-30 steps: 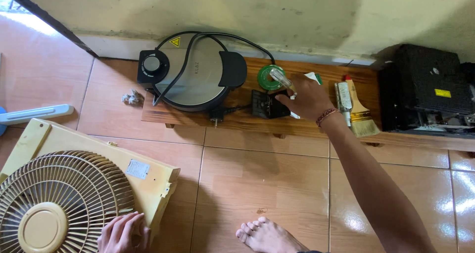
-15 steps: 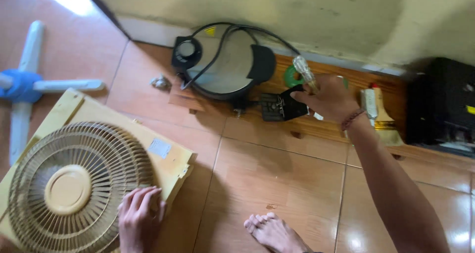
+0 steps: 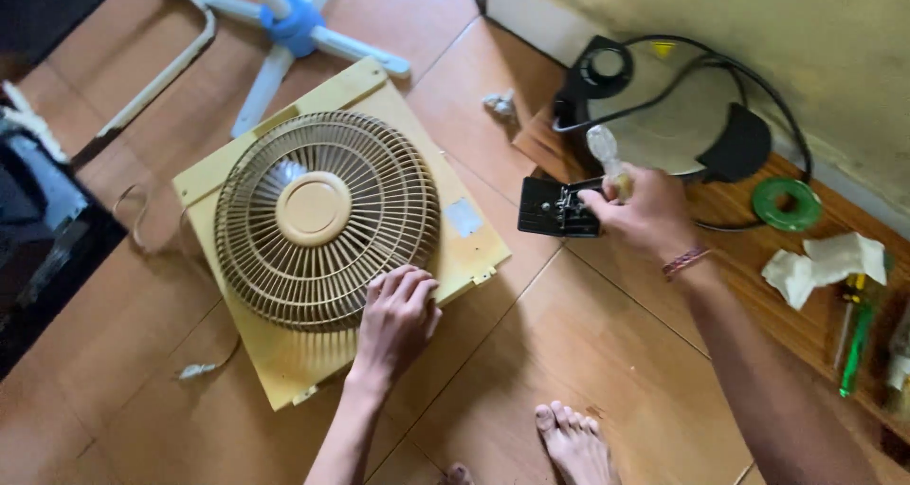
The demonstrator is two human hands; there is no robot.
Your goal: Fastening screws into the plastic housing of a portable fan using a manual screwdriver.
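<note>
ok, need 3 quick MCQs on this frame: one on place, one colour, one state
1. Where does the left hand rest?
A. on the fan grille
B. on the green tape roll
C. on the bare floor

2. What colour is the hub of the fan blades lying on the floor?
A. red
B. blue
C. black

3. What is the right hand doing?
A. lying flat and empty
B. gripping a clear-handled tool
C. pressing on the foot

Key: 1 A, its fingers lie on the grille's rim. 2 B, the hub is blue, the blades pale. 3 B, its fingers wrap the tool, clear handle sticking up.
</note>
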